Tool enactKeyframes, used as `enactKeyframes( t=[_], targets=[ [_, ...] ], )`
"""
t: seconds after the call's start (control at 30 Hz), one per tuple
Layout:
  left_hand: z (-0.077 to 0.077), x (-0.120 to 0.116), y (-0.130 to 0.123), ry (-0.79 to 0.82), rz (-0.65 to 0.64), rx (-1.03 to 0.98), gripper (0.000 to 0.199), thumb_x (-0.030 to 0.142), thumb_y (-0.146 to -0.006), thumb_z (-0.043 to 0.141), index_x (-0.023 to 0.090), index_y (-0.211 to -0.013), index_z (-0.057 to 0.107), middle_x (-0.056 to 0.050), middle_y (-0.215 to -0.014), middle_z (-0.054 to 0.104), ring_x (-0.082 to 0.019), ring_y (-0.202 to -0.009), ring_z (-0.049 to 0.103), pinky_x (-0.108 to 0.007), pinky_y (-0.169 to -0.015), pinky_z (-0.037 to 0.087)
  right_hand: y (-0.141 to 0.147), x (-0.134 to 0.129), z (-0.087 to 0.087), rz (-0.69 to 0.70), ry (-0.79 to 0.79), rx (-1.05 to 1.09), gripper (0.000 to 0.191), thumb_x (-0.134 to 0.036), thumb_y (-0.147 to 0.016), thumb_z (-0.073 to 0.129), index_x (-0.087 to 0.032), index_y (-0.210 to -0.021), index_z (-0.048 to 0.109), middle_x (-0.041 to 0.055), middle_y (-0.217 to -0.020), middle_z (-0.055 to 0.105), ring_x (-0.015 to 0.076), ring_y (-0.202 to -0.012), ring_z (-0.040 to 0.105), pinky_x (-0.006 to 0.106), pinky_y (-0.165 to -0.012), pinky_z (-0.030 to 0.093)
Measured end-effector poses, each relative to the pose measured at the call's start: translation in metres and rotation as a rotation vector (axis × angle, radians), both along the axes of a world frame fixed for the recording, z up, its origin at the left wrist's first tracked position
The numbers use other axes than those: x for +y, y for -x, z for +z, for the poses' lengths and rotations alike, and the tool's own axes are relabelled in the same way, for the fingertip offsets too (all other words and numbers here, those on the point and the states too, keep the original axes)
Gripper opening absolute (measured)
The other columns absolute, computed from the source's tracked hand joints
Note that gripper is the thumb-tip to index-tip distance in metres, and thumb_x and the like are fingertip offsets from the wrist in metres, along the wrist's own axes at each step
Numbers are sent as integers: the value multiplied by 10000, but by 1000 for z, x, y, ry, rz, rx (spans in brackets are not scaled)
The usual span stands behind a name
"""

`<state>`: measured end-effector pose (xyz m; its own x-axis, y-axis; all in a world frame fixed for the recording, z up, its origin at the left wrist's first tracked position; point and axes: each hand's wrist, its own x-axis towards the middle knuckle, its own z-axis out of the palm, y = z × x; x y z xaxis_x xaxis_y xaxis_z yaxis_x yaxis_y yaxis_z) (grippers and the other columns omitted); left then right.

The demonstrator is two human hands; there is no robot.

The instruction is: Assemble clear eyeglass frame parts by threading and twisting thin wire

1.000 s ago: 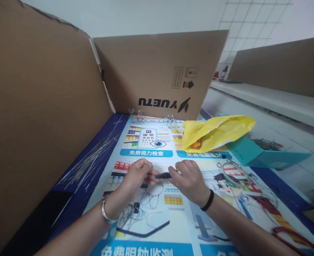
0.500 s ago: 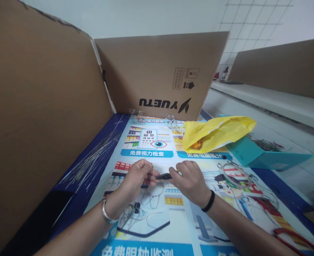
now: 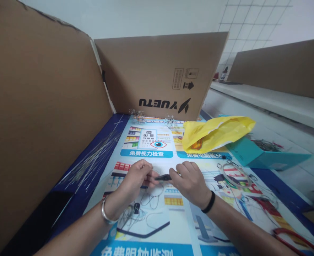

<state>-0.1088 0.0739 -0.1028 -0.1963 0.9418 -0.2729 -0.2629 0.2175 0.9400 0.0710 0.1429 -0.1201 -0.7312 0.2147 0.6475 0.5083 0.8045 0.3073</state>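
Observation:
My right hand (image 3: 190, 179) is wrapped round the handles of small dark pliers (image 3: 163, 177), whose tip points left. The jaws meet the fingertips of my left hand (image 3: 139, 177), which are pinched together on something too small to make out, perhaps thin wire. Below my left hand, a loose tangle of thin wire (image 3: 131, 217) with a small black piece (image 3: 137, 208) lies on the printed sheet (image 3: 178, 220). A thin wire loop shows just under the pliers.
Long thin wires (image 3: 93, 160) lie at the left by a cardboard wall (image 3: 45, 99). Ahead stands a printed cardboard panel (image 3: 151, 71). At right are a yellow bag (image 3: 221, 133), a teal box (image 3: 269, 158) of small pieces, a wire coil (image 3: 237, 176) and red handles (image 3: 292, 233).

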Motion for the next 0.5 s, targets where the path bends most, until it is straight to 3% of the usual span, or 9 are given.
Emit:
enactKeyframes(
  t=[0.5],
  targets=[
    [1,-1,-1,-2,-11,21,165,306,-759,534,188,-705,433,4,-619,638,-109,-459,605,-189,-413,435,-1,1,-1,-3,-8,-8,116,-280,-830,537,-185,-813,601,31,-665,484,167,-678,380,332,-629,239]
  ],
)
